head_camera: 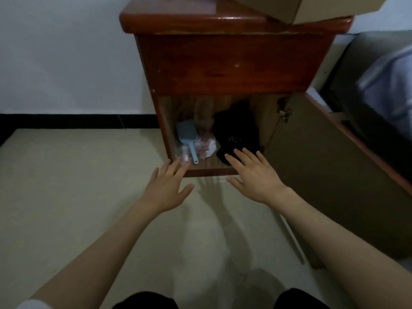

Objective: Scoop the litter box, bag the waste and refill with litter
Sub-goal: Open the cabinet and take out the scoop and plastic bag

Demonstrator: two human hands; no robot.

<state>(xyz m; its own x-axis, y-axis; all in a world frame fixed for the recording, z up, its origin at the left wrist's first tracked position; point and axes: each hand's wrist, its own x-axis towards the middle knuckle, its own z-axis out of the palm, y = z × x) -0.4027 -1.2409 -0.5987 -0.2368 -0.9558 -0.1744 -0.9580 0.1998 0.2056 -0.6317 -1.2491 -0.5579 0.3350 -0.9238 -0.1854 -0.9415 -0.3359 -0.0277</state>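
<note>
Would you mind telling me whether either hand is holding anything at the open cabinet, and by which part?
Nothing is held: the left hand and right hand reach, fingers spread, toward the blue scoop and black bag.

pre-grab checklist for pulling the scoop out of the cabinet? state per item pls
1. Cabinet door swung open: ok.
2. Blue scoop visible in the compartment, handle toward the person: ok.
3. Left hand free, fingers straight, just short of the scoop: ok.
4. Right hand free, over the black bag: ok.
5. Scoop clear of clutter: not ok, it lies on clear plastic bags.
6. Litter box in view: not ok.
</note>
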